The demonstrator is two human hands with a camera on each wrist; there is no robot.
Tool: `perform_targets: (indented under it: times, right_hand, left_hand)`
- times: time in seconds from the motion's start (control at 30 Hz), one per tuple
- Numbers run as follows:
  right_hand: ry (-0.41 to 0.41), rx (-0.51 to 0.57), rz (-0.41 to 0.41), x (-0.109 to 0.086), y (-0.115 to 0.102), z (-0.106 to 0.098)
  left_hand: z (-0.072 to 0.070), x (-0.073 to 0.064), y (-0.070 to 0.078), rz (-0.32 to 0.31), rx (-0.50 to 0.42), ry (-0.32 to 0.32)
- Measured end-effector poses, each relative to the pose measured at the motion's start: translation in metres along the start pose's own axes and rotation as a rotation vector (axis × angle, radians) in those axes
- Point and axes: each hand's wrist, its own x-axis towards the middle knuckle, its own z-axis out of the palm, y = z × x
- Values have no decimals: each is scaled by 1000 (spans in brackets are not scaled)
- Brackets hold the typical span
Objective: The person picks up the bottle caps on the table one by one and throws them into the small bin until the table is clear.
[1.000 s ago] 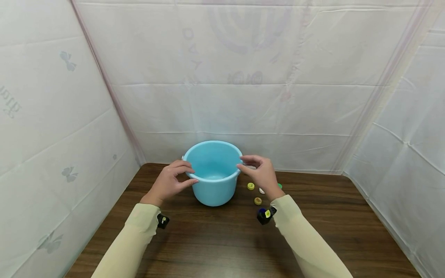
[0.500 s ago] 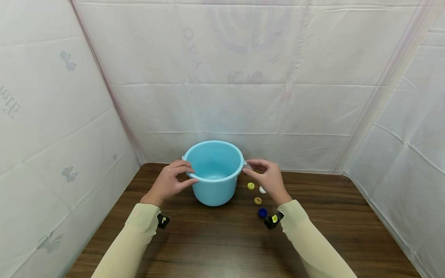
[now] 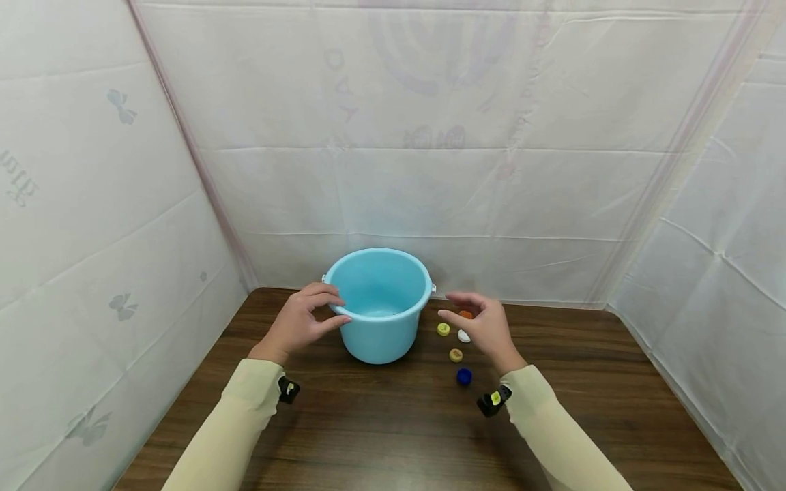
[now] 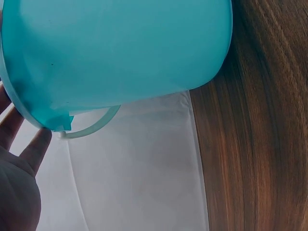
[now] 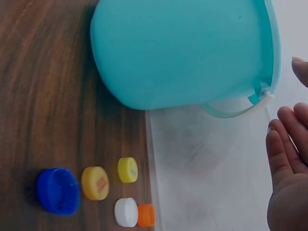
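Observation:
A light blue bucket (image 3: 377, 341) stands upright near the back of the table, its mouth facing up. My left hand (image 3: 301, 320) grips its rim on the left, fingers over the edge and thumb at the front of the rim. A pale handle (image 4: 94, 126) hangs down behind the bucket. Just right of the rim, my right hand (image 3: 485, 327) is in the air with thumb and fingers spread apart and nothing between them. Below it lie a yellow cap (image 5: 128, 170), a white cap (image 5: 126, 212) and an orange cap (image 5: 146, 215), the last partly covered in the head view.
Nearer the front lie a tan-yellow cap (image 3: 456, 355) and a dark blue cap (image 3: 464, 376) on the brown wood table (image 3: 368, 436). White printed sheeting (image 3: 393, 191) walls the table at the back and on both sides.
My right hand has left the bucket's rim and moved right, toward me. The blue and orange caps have come into view; the green one is now hidden. My left hand and the bucket stay put.

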Motion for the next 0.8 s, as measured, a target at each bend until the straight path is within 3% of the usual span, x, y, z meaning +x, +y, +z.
perform_targets:
  times: [0.8]
  right_hand:
    - [-34, -21, 50, -42, 46, -5]
  left_hand:
    - [-1, 0, 1, -2, 7, 6]
